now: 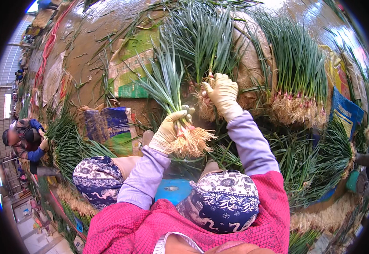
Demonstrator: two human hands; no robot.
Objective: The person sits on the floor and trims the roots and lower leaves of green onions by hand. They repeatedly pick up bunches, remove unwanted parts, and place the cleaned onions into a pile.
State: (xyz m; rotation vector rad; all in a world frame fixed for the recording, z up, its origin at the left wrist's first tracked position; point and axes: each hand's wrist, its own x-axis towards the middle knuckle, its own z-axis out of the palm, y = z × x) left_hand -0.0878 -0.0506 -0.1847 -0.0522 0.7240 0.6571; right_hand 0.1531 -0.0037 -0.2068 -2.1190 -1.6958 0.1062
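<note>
My left hand [165, 130], in a cream glove, is closed around a small bunch of green garlic plants [171, 92]. Their leaves point away from me, and the pinkish bases and pale roots [192, 141] hang out towards my knees. To its right, my gloved right hand [222, 93] pinches a single green garlic stalk [210, 71] just above its root end. That stalk lies at the near edge of a loose heap of green garlic [200, 35], whose roots dangle beside my fingers. My right fingertips are partly hidden by the glove's back.
A thick row of green garlic [298, 63] leans on sacking [251, 54] at right. More leafy heaps lie by my right knee [308, 165] and far left [67, 139], where another person [25, 138] works. Flattened printed sacks [108, 127] and a red hose [49, 47] lie on wet ground.
</note>
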